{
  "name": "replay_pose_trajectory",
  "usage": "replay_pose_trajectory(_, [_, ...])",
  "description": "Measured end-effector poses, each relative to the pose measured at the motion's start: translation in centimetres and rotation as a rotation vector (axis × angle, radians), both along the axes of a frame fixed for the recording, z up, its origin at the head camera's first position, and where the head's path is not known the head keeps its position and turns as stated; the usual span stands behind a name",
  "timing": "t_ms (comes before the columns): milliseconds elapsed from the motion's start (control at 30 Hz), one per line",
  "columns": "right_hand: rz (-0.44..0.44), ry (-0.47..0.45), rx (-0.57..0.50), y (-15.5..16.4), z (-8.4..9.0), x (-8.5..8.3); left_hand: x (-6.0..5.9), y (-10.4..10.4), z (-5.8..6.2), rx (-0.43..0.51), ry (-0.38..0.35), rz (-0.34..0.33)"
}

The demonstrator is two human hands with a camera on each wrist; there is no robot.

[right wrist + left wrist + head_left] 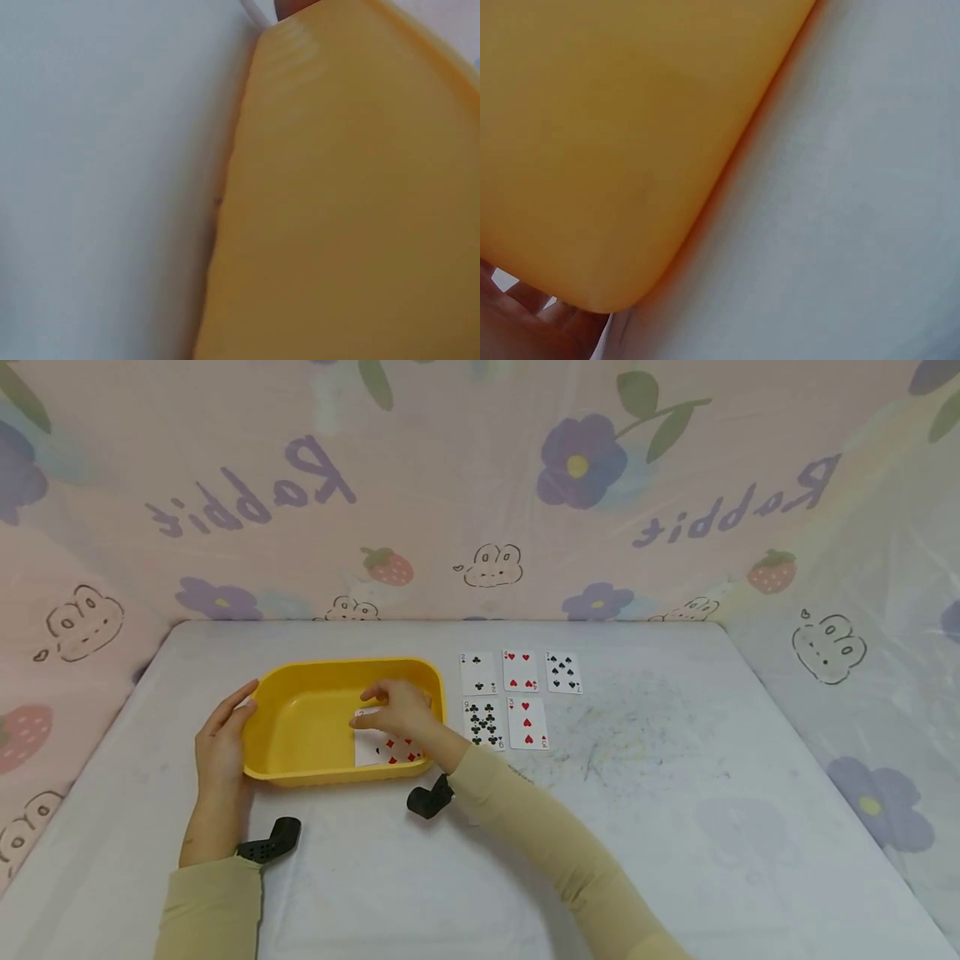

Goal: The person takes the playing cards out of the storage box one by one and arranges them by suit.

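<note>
Red playing card [390, 748] lies in the yellow tray [300, 727], at its right end, near the bench's [660, 827] middle. My right hand [397, 708] pinches the card's top edge; my left hand [221, 743], fingers straight, steadies the tray's left wall. Best lifted flat, clearing the rim, toward the five cards [510, 697] laid out just right of the tray.

Red-pipped card [390, 747] inside yellow tray [300, 727]

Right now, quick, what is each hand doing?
Left hand: open, fingers straight against the yellow tray's left wall.
Right hand: inside the tray, fingers curled on a red playing card.
</note>
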State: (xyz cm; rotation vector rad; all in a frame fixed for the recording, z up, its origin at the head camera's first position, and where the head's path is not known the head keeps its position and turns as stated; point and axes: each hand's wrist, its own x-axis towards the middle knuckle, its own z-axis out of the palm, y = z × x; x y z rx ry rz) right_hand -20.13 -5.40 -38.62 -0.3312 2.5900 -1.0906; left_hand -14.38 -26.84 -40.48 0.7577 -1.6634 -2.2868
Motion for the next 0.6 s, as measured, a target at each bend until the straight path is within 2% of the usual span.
replay_pose_trajectory(100, [0.000, 0.022, 0.146, -0.19, 0.03, 0.11, -0.04, 0.02, 0.04, -0.005, -0.010, 0.002])
replay_pose_trajectory(200, [-0.005, 0.016, 0.225, -0.36, -0.07, 0.15, -0.02, 0.02, -0.03, 0.002, -0.009, 0.003])
replay_pose_trajectory(600, [0.013, 0.018, 0.317, -0.47, 0.03, 0.74, -0.18, 0.00, -0.06, -0.020, -0.033, 0.024])
